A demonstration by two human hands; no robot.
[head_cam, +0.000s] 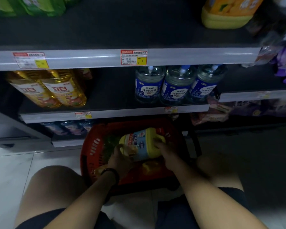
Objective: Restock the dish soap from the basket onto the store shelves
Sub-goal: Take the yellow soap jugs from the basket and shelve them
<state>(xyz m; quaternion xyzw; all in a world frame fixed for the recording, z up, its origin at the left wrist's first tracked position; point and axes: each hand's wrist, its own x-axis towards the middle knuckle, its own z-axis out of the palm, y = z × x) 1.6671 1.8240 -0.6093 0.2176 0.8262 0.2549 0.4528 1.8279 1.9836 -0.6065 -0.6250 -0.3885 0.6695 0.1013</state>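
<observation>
Both the left hand (120, 157) and the right hand (163, 147) grip the big yellow soap bottle (143, 143) lying in the red basket (92, 147), so I'd lift it level, clear of the rim, then stand it upright on the shelf (122, 27)

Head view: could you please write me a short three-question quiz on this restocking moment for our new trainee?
1. True or false: the left hand and the right hand both hold the yellow bottle at the red basket.
2. How many blue-labelled bottles stand on the middle shelf? A two, B three, C five.
3. Fill in: the golden bottles stand towards that shelf's ____ end.
Key: 1 true; 2 B; 3 left.
</observation>
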